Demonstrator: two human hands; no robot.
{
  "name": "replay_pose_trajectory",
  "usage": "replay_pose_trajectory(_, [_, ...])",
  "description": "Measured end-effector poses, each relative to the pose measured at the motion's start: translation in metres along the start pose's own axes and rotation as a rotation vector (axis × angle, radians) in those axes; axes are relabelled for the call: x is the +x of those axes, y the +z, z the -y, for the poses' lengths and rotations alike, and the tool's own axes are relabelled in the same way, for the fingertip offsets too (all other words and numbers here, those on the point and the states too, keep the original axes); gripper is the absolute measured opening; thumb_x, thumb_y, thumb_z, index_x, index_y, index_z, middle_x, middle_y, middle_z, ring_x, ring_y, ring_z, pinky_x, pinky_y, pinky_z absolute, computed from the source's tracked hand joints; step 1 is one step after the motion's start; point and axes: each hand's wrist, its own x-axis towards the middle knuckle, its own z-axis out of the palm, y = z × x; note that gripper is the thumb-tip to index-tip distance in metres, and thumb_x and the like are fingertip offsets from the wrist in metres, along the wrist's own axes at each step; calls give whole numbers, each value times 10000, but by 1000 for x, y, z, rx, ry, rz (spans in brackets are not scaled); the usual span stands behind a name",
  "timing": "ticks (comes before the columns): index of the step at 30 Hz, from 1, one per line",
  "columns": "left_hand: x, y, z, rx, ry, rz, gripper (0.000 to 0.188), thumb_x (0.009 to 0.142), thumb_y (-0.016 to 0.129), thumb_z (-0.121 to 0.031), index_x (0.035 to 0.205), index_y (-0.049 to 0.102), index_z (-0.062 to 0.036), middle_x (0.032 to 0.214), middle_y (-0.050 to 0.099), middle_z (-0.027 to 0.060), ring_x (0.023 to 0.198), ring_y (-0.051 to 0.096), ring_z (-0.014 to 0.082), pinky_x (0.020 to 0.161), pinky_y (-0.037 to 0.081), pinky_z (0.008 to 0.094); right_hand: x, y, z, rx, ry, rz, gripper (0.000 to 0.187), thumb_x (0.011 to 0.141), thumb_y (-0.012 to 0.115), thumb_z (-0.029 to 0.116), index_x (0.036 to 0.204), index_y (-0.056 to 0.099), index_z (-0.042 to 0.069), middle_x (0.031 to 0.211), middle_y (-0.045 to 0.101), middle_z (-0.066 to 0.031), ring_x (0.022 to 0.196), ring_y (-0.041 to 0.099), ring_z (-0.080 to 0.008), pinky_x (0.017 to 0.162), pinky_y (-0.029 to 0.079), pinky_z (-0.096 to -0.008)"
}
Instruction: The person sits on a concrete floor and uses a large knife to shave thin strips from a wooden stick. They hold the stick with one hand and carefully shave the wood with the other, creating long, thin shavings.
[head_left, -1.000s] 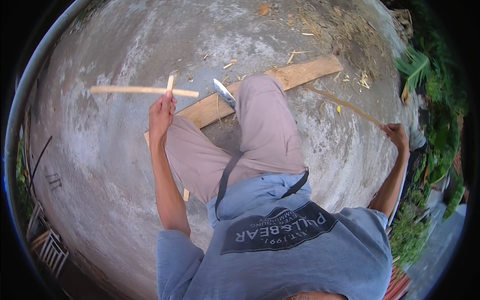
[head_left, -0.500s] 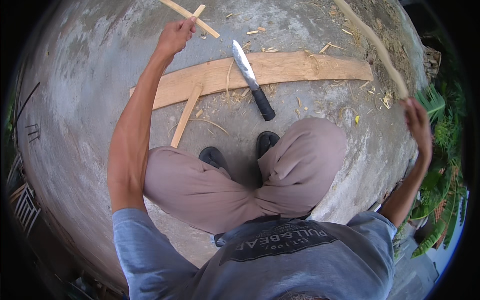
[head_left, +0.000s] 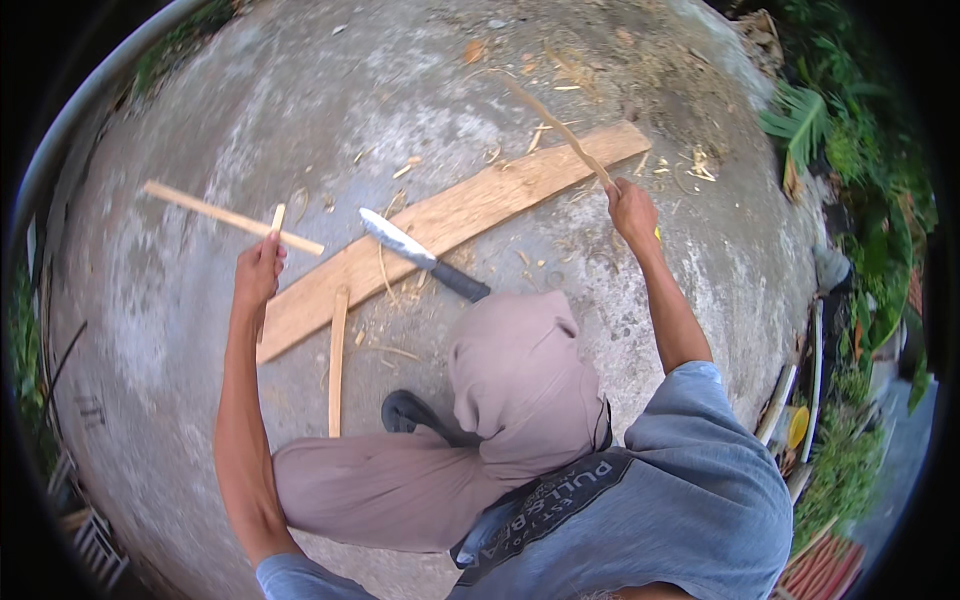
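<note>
My left hand (head_left: 258, 270) is closed round a short light wooden strip (head_left: 278, 217). A longer wooden strip (head_left: 205, 207) crosses it just beyond my fingers; I cannot tell whether the two are joined. My right hand (head_left: 632, 212) grips one end of a long, slightly crooked brown stick (head_left: 560, 128), which points away to the far left, over the right part of a flat wooden board (head_left: 480, 205). Across the board lies a big knife (head_left: 400, 240), its blade on the wood and its black handle toward my knee. Another wooden strip (head_left: 338, 365) rests one end against the board's near edge.
Wood shavings (head_left: 700, 165) and chips lie scattered over the concrete floor (head_left: 370, 110). My bent legs (head_left: 520, 360) and a dark shoe (head_left: 405, 410) are close to the board. Green plants (head_left: 860, 140) line the right side, with pale poles (head_left: 800, 410) below them.
The view has turned, so the board now slants up to the right. My right hand has come inward with the stick, from the far right edge. My left hand still holds its strip.
</note>
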Motion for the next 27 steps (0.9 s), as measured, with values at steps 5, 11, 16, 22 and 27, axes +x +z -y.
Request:
replay_pose_trajectory(5, [23, 28, -10, -27, 14, 117, 458, 1024, 559, -491, 803, 595, -92, 577, 431, -65, 431, 329, 34, 390, 236, 244, -27, -47, -47, 168, -227, 290, 297, 976, 604, 340, 967, 718, 65, 820, 698, -236, 829, 673, -455, 726, 508, -546])
replay_pose_trajectory(11, [28, 58, -20, 8, 46, 226, 447, 1028, 552, -501, 826, 588, -103, 605, 443, -71, 430, 320, 25, 385, 228, 226, -4, -58, -99, 44, 221, -61, 326, 974, 623, 345, 997, 739, 40, 836, 696, -242, 806, 676, -419, 735, 507, -507])
replay_pose_trajectory(16, [33, 48, -1, 89, 128, 184, 469, 1027, 558, -484, 795, 604, -80, 588, 455, -55, 453, 344, 44, 410, 253, 247, 19, -29, -56, 273, -158, 159, 328, 963, 646, 348, 1007, 751, 41, 795, 697, -222, 761, 686, -384, 710, 508, -479])
replay_pose_trajectory(22, [22, 31, -7, 82, 63, 120, 501, 1017, 575, -478, 750, 610, -55, 589, 479, -30, 494, 386, 64, 451, 291, 273, 110, 28, -100, 375, 147, 194, 348, 954, 675, 339, 948, 740, -3, 630, 613, -162, 626, 630, -205, 618, 491, -418])
replay_pose_trajectory(27, [25, 20, 11, 125, 64, 106, 507, 1016, 575, -483, 749, 608, -54, 579, 471, -28, 477, 377, 64, 441, 282, 275, 131, 16, -125, 106, 87, -262, 363, 954, 663, 348, 945, 737, -7, 670, 634, -210, 634, 639, -231, 637, 494, -445])
